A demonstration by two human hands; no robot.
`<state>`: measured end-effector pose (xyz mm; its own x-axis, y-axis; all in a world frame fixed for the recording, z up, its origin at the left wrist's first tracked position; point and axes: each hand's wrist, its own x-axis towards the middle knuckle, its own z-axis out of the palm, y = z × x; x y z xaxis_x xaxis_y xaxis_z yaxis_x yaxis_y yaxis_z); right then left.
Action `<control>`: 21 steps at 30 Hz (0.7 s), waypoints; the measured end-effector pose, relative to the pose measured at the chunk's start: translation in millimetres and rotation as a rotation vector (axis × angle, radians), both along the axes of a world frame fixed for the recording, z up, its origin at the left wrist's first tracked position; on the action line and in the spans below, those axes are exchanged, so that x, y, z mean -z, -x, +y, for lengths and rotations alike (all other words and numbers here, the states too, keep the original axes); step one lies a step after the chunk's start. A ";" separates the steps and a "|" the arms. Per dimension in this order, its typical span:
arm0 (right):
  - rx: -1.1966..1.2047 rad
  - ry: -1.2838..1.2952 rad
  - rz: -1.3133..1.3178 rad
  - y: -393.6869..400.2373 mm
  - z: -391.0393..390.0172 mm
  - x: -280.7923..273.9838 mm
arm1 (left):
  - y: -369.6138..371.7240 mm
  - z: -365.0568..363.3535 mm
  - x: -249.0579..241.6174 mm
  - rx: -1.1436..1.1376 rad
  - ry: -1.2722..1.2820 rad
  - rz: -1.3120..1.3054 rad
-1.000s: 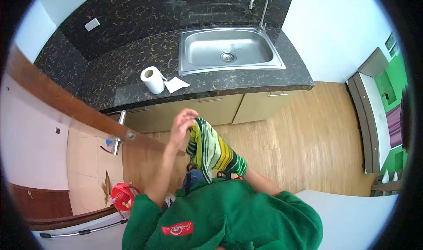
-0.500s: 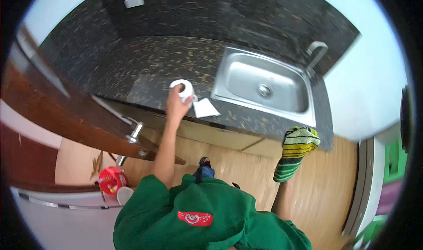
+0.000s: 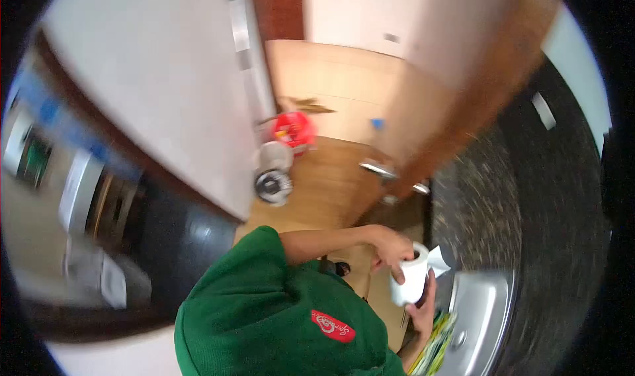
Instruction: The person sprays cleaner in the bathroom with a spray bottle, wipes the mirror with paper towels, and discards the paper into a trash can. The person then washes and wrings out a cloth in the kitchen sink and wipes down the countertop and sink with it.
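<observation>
Between my two hands is a white paper roll (image 3: 410, 280), lifted off the counter, with a loose white sheet (image 3: 437, 262) beside its far side. My left hand (image 3: 391, 249) grips the roll near its open core. The fingers of my right hand (image 3: 423, 306) press against its other side. A green and yellow striped cloth (image 3: 438, 349) lies by my right forearm, next to the sink; whether it touches the arm is hard to tell.
The steel sink (image 3: 481, 316) is set in the dark speckled counter (image 3: 473, 204). A brown door (image 3: 456, 104) with a metal handle (image 3: 378, 171) stands open ahead. Beyond it are a red bucket (image 3: 294, 131), a white container (image 3: 275, 156) and a black-and-white round object (image 3: 273, 187).
The view has swung left toward the doorway. My left hand has raised the roll from the counter. My right hand has come off the striped cloth and onto the roll.
</observation>
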<state>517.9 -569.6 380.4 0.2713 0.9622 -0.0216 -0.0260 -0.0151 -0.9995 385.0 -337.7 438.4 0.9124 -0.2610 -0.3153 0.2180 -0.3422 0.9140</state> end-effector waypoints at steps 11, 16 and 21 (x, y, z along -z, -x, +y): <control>-0.938 0.069 0.639 170.1 104.8 40.4 | 320.8 -102.4 77.4 -0.767 0.617 -0.229; -1.783 0.283 0.444 257.2 127.0 71.3 | 444.2 -154.2 86.5 -1.327 0.592 -0.598; -1.845 0.093 0.445 374.4 167.5 -22.7 | 525.5 -181.5 91.5 -1.614 0.494 -0.601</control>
<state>143.5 -402.1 403.1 -0.9890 -0.0034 0.1479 -0.1364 -0.3665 -0.9204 -140.5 -519.2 347.0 0.2836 0.9574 -0.0544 -0.3414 0.1538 0.9273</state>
